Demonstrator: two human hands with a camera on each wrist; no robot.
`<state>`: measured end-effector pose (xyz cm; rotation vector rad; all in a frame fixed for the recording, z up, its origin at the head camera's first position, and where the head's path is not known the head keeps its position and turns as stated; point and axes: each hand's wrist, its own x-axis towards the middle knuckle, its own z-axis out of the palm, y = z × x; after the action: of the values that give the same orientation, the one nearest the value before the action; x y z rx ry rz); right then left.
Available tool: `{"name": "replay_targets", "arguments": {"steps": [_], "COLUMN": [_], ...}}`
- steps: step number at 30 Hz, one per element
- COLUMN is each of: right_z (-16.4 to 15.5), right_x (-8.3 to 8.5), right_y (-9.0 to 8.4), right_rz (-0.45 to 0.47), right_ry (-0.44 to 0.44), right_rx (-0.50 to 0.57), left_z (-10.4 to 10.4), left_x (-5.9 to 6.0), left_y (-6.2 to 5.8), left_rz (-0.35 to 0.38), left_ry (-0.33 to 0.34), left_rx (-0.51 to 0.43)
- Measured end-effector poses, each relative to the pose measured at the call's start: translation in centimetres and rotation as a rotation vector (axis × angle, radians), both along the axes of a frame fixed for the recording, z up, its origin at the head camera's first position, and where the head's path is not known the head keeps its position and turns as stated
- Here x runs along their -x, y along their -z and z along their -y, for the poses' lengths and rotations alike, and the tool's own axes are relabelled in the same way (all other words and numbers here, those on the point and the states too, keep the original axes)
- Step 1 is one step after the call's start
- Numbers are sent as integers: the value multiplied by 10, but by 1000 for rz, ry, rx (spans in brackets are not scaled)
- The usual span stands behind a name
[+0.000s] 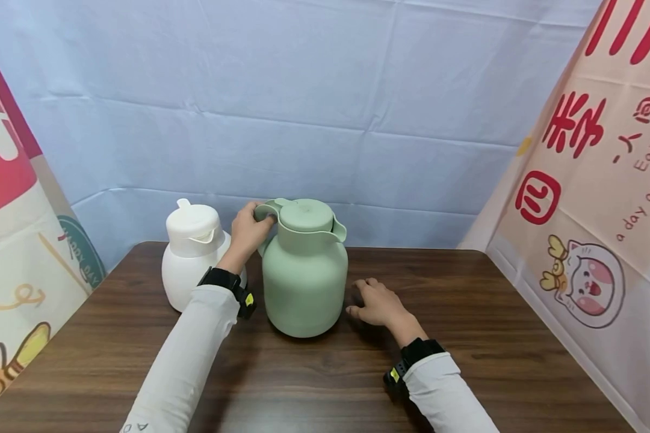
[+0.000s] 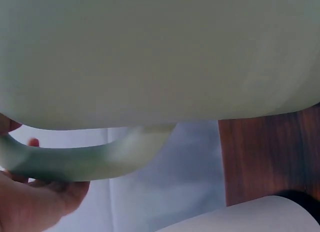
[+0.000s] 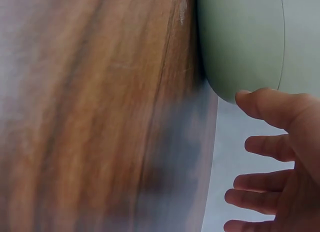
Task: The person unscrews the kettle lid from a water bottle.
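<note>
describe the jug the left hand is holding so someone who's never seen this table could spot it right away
On the dark wooden table, near its far edge, two rounded lidded jugs stand side by side. The held one is the green jug, to the right of the white jug, with the left hand gripping its handle and the right hand resting on the table by its base. Its pale green colour and larger body set it apart.

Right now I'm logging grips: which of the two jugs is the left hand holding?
The green jug: the left hand grips its handle. The white jug stands untouched behind that arm.
</note>
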<state>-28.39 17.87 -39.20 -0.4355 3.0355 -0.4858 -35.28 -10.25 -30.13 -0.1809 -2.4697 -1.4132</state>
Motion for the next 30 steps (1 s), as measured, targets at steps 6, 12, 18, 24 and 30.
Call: {"name": "replay_targets", "arguments": {"steps": [6, 12, 18, 24, 30], "right_z": [2, 2, 2, 1, -3], "right_x": [4, 4, 3, -3, -12], "right_y": [0, -1, -2, -3, -4], "right_rz": [11, 20, 8, -20, -59], "right_ry": [1, 9, 3, -15, -34], "right_rx": [-10, -15, -26, -34, -43], "left_z": [0, -1, 1, 8, 16], "left_x": [7, 12, 10, 4, -1], "left_y": [4, 13, 14, 12, 15], "left_rz": [-37, -155, -158, -150, -160], "left_ry": [44, 25, 69, 149, 124], "left_rx": [-15, -58, -119, -82, 24]}}
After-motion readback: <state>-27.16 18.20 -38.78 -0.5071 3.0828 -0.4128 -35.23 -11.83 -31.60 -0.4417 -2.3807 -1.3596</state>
